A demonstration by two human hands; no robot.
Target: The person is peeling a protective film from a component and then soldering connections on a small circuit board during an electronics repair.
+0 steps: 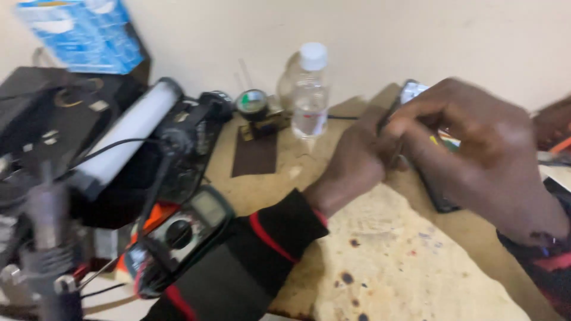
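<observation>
My left hand (351, 166) rests on the worn wooden bench and grips the near edge of a dark smartphone (437, 199) that lies tilted on the bench, its top end (411, 90) showing beyond my fingers. My right hand (476, 142) is over the phone, fingers pinched together on a thin tool that is mostly hidden and blurred. Both sleeves are black with red stripes.
A clear plastic bottle (309, 89) with a white cap stands at the back. A multimeter (178, 238) lies at the left beside a white tube lamp (128, 134) and dark equipment. A small round gauge (253, 104) and a brown pad (256, 154) sit behind. A blue box (83, 32) is top left.
</observation>
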